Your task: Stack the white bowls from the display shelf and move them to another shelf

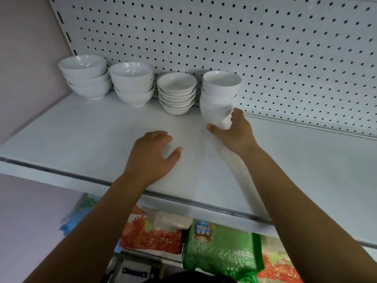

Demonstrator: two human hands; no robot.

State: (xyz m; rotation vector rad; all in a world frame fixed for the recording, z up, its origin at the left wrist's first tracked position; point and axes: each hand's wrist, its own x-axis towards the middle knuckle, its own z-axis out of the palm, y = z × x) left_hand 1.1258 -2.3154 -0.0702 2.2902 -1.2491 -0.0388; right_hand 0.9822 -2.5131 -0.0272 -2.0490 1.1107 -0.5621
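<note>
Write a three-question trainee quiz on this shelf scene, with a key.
1. How many stacks of bowls stand on the shelf?
2. True or false: the left hand holds a bowl.
3. Which stack does the right hand grip? A) leftmost B) second from left C) rightmost

Key:
1. Four.
2. False; it rests on the shelf and holds nothing.
3. C; thumb and fingers curl round the base of the rightmost stack.
</note>
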